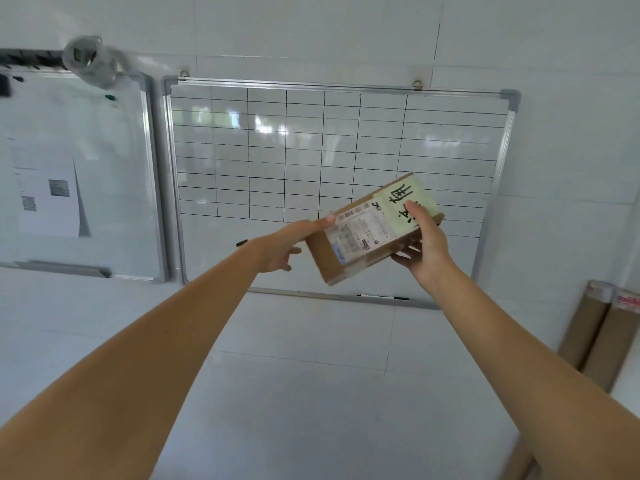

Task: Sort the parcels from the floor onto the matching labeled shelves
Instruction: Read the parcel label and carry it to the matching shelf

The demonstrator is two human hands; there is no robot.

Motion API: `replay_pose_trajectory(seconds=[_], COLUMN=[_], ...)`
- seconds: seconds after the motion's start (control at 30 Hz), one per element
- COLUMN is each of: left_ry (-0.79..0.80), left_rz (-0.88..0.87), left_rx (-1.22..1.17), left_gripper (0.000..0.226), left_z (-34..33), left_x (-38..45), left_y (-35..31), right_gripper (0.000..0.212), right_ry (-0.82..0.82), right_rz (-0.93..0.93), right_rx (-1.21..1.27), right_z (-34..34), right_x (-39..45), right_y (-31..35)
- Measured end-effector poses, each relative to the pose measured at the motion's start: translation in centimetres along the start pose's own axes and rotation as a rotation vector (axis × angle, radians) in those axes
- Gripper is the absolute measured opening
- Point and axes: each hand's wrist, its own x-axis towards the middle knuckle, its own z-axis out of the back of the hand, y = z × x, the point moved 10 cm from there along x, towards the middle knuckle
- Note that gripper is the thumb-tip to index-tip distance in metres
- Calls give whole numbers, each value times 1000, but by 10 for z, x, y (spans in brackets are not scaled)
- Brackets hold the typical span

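A: What fills the view, biggest thing first?

B: A white tiled wall (pixel 554 98), and hung on it a gridded whiteboard (pixel 263 161) ruled in black lines. To its left is a second whiteboard (pixel 104 140) with printed sheets stuck on it. At the right edge two brown cardboard tubes (pixel 595 334) lean against the wall.

A: And the parcel?

B: A brown cardboard parcel (pixel 327 254) is held up in the air in front of the gridded whiteboard's lower right part, tilted, with its right end higher than its left. A white shipping label (pixel 360 230) covers the middle of its top face, and a pale yellow note (pixel 405 195) with handwritten black characters sits on the upper right end.

A: How are the hands placed?

B: The right hand (pixel 426 247) grips the parcel's right end, thumb pressed on top over the yellow note and fingers curled underneath. The left hand (pixel 284 244) is mostly open: its thumb lies against the parcel's left upper edge, while the other fingers hang loose below, apart from the box.

A: Anything smaller?

B: A dark marker (pixel 384 297) lies in the gridded whiteboard's bottom tray.
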Motion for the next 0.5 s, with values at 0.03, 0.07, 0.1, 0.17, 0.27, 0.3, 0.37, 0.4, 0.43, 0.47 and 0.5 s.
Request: replay_pose_trajectory(seconds=[0.03,0.07,0.1,0.17,0.27,0.3,0.37,0.4,0.43,0.47,0.5], left_ry=[-19,-34,-31,23,14,-15,-63,-72,-76,-77,-79], left_rz=[21,39,55,73,65,58,40,29,24,23,23], left_rx=[-20,-37,-54,-92,-146,-164,-205,-224,-238,-248,-247], left_gripper=[110,110,108,100,84,84,79,73,67,59,51], left_z=[5,8,8,-2,-17,-17,-10,-6,-1,4,10], left_x=[0,0,0,1,6,8,12,13,12,12,11], left_y=[7,13,18,23,25,25,24,23,21,20,20], right_gripper=[83,76,72,70,74,76,74,67,54,41,34], right_ry=[-30,-55,-68,-91,-157,-166,-138,-107,-65,-21,20], right_rz=[-7,-18,-33,-56,-60,-63,-76,-89,-101,-114,-127], right_rx=[62,124,181,250,276,283,282,256,209,150,95], right_z=[5,8,9,6,2,0,-3,-3,-2,2,7], right_x=[1,1,1,-1,-5,-5,-7,-7,-7,-7,-5], right_y=[-2,-5,-9,-16,-28,-32,-37,-38,-39,-39,-39])
